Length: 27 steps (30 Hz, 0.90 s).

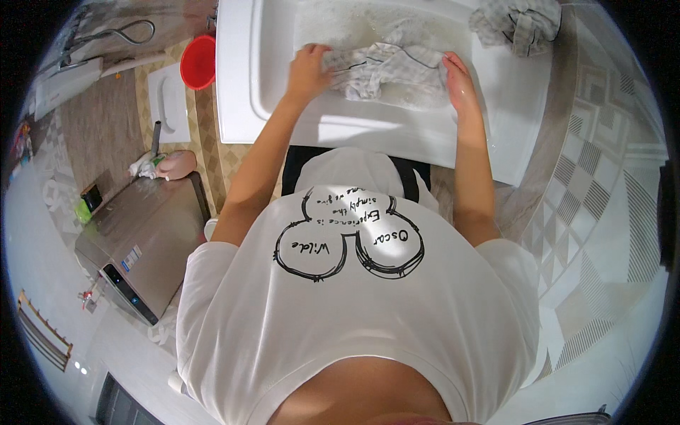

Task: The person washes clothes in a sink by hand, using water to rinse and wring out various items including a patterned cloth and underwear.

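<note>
A wet, light-coloured checked cloth with dark lines lies stretched across soapy water in a white basin. My left hand is at the cloth's left end, its fingers closed on the edge and partly hidden by the back of the hand. At the right end, my right hand pinches the cloth between thumb and fingers. Suds surround the cloth, and part of it sits in the water. A second bunched checked cloth rests on the basin's right-hand ledge.
A red bucket stands left of the basin. Bottles lie on top of a grey top-loading washing machine at my left. A squat toilet pan is set in the floor, and a shower hose hangs at the upper left.
</note>
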### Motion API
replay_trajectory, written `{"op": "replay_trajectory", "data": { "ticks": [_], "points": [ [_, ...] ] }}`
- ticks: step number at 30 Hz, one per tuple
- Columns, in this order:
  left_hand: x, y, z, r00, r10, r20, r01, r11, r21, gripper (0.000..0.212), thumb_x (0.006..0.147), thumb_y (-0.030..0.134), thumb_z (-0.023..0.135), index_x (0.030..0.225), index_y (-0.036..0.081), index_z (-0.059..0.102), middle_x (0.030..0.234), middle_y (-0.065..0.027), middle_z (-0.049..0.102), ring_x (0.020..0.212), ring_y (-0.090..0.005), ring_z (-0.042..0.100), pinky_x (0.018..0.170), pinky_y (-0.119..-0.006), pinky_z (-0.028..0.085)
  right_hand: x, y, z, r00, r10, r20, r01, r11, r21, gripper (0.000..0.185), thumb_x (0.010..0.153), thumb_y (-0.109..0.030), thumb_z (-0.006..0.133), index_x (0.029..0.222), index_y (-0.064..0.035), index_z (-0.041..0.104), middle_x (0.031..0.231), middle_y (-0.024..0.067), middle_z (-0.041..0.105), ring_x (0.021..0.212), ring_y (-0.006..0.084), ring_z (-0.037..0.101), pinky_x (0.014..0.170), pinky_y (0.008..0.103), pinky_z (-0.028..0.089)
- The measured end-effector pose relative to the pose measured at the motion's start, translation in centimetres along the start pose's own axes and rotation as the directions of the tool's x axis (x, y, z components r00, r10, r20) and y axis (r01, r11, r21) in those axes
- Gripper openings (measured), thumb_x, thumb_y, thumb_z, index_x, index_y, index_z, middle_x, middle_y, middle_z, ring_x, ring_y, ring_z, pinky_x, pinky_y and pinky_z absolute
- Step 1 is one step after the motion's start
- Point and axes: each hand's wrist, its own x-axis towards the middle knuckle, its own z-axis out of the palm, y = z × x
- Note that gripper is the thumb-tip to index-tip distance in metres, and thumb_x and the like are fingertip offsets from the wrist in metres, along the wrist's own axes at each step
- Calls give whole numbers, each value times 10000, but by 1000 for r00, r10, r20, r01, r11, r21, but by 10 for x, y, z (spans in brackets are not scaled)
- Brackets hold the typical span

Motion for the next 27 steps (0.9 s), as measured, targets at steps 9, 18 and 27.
{"op": "replay_trajectory", "data": {
  "ticks": [9, 18, 27],
  "points": [
    [46, 93, 4, 711, -84, 698, 645, 474, -600, 465, 820, 344, 537, 1208, 110, 434, 1201, -21, 413, 960, -135, 448, 835, -253, 359, -18, -42, 56, 961, -78, 264, 70, 997, 41, 176, 819, -147, 543, 932, -13, 560, 821, -11, 546, 770, 92, 499, 699, 212, 390],
    [66, 24, 34, 886, -17, 464, 459, 175, -871, 184, 858, 272, 506, 922, 110, 567, 816, 50, 550, 766, -46, 487, 672, -194, 389, 16, -21, 9, 965, 197, 176, -19, 717, -697, 344, 782, -347, 590, 846, -10, 565, 753, -20, 501, 662, 84, 411, 581, 228, 351],
    [94, -11, 75, 973, -154, 173, 228, 756, -613, 269, 833, 316, 527, 770, 58, 567, 625, -1, 556, 557, -117, 497, 526, -280, 402, 63, 26, -6, 931, -291, -221, 7, 618, -786, 418, 713, -371, 649, 917, -11, 580, 806, 74, 592, 761, 199, 549, 644, 318, 416]
  ]
}}
